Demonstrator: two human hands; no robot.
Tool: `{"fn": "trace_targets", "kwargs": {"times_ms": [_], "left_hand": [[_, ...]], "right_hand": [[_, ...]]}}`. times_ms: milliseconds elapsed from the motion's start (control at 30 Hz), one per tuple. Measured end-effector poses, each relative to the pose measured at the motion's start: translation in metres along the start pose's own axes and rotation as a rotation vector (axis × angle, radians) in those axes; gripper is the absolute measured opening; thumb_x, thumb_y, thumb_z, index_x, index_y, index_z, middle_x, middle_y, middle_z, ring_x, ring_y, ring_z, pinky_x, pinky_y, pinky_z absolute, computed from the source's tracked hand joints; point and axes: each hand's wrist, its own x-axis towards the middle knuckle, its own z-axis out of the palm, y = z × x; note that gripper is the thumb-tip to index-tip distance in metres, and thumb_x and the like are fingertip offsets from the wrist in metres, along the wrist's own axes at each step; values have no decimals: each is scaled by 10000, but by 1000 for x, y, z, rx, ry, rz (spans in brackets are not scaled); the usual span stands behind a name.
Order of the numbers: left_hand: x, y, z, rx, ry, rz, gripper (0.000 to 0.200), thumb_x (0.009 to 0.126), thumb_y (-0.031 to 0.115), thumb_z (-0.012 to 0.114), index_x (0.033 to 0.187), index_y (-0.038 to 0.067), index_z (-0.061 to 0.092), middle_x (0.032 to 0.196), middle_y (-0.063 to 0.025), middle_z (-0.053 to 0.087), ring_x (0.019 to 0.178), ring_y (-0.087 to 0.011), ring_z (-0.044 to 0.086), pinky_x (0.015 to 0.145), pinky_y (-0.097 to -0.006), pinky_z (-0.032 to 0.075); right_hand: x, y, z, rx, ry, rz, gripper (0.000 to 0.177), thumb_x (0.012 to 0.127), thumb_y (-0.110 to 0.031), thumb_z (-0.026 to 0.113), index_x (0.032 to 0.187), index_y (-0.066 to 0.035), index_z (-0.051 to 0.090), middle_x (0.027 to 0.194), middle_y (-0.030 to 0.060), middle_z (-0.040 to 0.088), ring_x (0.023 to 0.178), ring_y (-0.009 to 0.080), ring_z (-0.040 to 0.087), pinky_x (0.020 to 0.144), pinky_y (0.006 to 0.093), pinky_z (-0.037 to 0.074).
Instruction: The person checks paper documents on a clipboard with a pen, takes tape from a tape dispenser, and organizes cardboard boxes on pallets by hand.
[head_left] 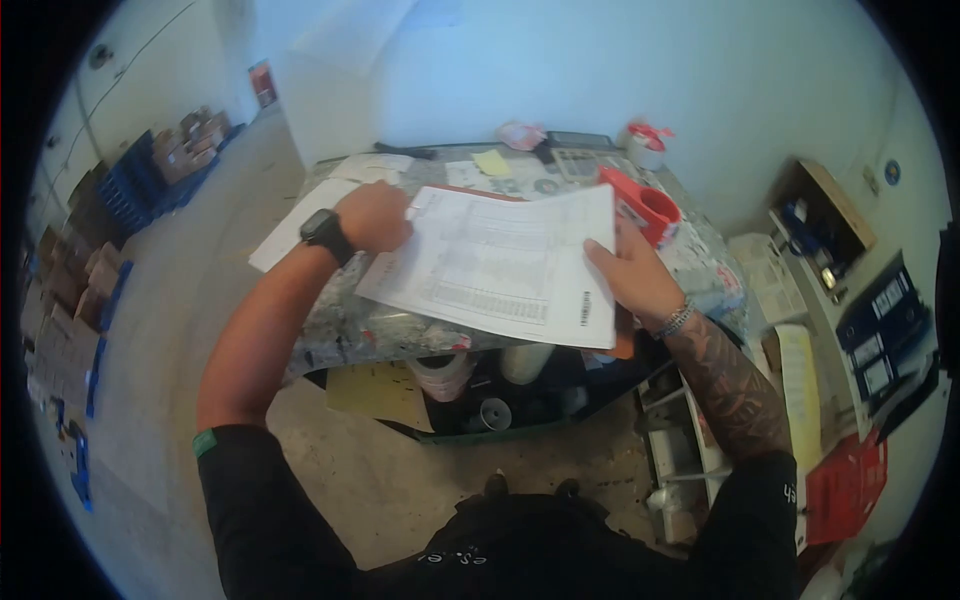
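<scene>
A printed sheet of paper [500, 260] with a table of rows and a barcode is held up, tilted, above the workbench. My right hand [635, 275] grips its right edge, thumb on top. An orange-brown board or folder [625, 338] shows from beneath the sheet on that side. My left hand [375, 218], with a watch at the wrist, is closed at the sheet's upper left edge; its fingertips are partly hidden. Behind the left wrist, another white sheet [290, 235] lies on the bench.
The cluttered workbench [340, 335] carries a red tape dispenser [650, 208], a yellow note [491, 162] and a white tub [645, 150]. Rolls and cups sit on a shelf beneath. Dark binders [880, 330] and a red crate [845, 490] are at right; boxes on blue pallets [135, 185] stand left.
</scene>
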Motion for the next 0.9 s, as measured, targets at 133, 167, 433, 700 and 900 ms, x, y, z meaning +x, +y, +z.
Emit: {"fn": "trace_targets", "kwargs": {"times_ms": [133,167,433,700,900], "left_hand": [[4,-16,32,104,140,42,299,720,272,554,546,32,590,582,-181,594,530,-348,585,518,-455,469],[0,-13,32,157,194,24,293,741,290,555,606,36,609,613,-177,610,556,-354,594,530,-457,479],[-39,31,-43,-8,477,-144,244,927,213,470,974,-26,496,829,-234,589,746,-392,568,653,-434,444],[-138,-14,-63,-789,931,-276,269,945,219,517,1058,-24,494,999,-137,593,966,-230,565,868,-321,451],[-153,59,-58,-755,735,-31,957,804,694,422,1426,36,112,1502,-137,102,1357,-362,124,1061,-562,165]], "right_hand": [[-35,-19,-21,-792,447,-424,529,780,-275,662,1158,11,427,853,203,561,778,333,591,687,403,465],[-56,-30,-24,-735,461,-263,510,782,-283,661,1133,5,428,828,191,557,763,349,582,678,413,460],[-136,19,29,284,250,256,447,896,-368,570,1088,-4,398,791,110,577,615,169,597,517,300,476],[-147,0,20,655,-90,66,316,939,-234,521,1171,-32,451,799,40,572,563,60,556,463,197,478],[-149,-30,-43,846,-43,-75,297,950,-212,491,1172,-18,455,792,17,553,526,38,496,433,178,446]]}}
